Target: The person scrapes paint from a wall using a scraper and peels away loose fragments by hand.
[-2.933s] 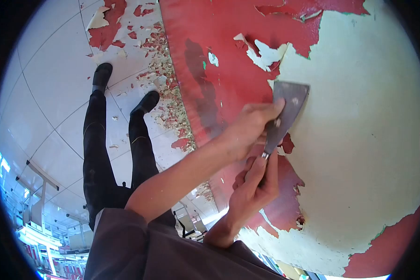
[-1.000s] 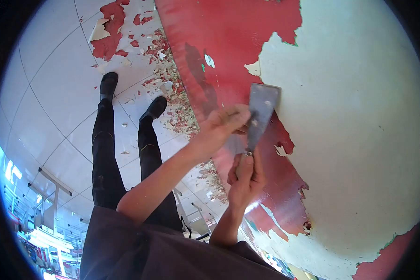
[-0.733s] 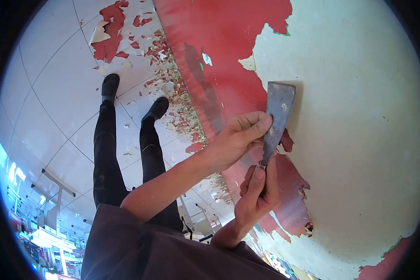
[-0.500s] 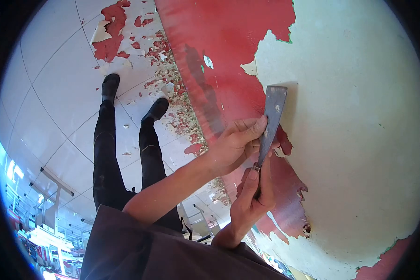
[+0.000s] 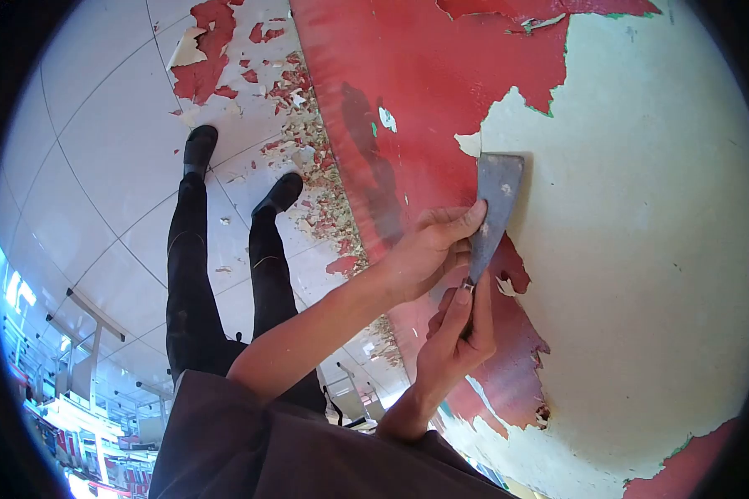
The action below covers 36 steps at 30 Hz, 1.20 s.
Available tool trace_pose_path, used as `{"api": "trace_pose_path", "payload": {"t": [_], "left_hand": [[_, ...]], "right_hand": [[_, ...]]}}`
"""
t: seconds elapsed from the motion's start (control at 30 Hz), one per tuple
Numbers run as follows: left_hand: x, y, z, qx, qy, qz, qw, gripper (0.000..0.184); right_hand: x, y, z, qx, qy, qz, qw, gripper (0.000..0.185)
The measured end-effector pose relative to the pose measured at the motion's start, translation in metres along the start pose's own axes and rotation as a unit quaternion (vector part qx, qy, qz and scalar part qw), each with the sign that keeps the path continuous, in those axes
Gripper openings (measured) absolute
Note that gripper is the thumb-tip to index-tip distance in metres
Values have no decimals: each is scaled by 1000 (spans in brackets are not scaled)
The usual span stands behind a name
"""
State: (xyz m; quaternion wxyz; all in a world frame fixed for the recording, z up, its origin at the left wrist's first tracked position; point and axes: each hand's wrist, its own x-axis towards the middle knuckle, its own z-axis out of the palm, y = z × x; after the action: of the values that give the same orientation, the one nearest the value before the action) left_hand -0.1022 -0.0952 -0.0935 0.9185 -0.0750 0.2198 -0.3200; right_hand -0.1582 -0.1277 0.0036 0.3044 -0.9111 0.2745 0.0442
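Now both hands (image 5: 451, 349) have turned the scraper (image 5: 496, 204) broader to view.

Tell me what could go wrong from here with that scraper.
The left hand has its thumb at the edge of the scraper blade, so a slip might nick it. A blade corner could gouge the pale surface behind. Loose flakes lie beside one shoe, so footing may be slippery.

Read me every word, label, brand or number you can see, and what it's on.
No text can be read anywhere.
Scraper: pale spots only, no legible lettering.
Shirt: none visible.
Background clutter, lower left: too small and blurred to tell.
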Motion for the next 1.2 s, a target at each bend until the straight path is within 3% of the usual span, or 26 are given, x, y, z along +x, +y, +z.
{"api": "trace_pose_path", "payload": {"t": [0.2, 0.43, 0.5, 0.53, 0.63, 0.7, 0.83, 0.93, 1.0, 1.03, 1.1, 1.13, 1.2], "left_hand": [[2, 4, -2, 25, 35, 18, 999, 34], [15, 25, -5, 63, 50, 32, 996, 39], [17, 34, -5, 65, 48, 43, 996, 40], [19, 41, -3, 67, 51, 56, 995, 40], [13, 36, -8, 90, 69, 85, 990, 36], [8, 20, -34, 138, 62, 29, 988, 33], [-3, 11, -64, 144, 70, 34, 987, 32], [1, 23, -72, 234, 100, 75, 964, 31], [14, 36, -73, 392, 129, 240, 879, 30], [17, 43, -66, 394, 129, 237, 878, 30], [20, 57, -50, 495, 165, 324, 789, 30], [21, 61, -44, 498, 165, 322, 788, 30], [24, 65, -33, 600, 121, 418, 671, 34]], "right_hand": [[-1, 21, 16, 34, 24, -73, 996, 34], [17, 8, 32, 74, 52, -27, 996, 33], [32, 9, 55, 103, 9, -152, 983, 33], [34, 8, 56, 110, 11, -157, 981, 33], [23, 15, 47, 157, -25, -106, 982, 34], [12, 43, 40, 168, -55, -41, 983, 39], [-3, 66, 31, 133, -91, -15, 987, 39], [-11, 81, 30, 119, -103, -15, 987, 39], [-16, 92, 30, 129, -96, -8, 987, 36], [-18, 96, 30, 130, -94, -5, 987, 36], [-23, 102, 33, 149, -106, 24, 983, 37], [-26, 107, 37, 153, -105, 26, 982, 37], [-31, 119, 45, 202, -109, 28, 973, 37]]}}
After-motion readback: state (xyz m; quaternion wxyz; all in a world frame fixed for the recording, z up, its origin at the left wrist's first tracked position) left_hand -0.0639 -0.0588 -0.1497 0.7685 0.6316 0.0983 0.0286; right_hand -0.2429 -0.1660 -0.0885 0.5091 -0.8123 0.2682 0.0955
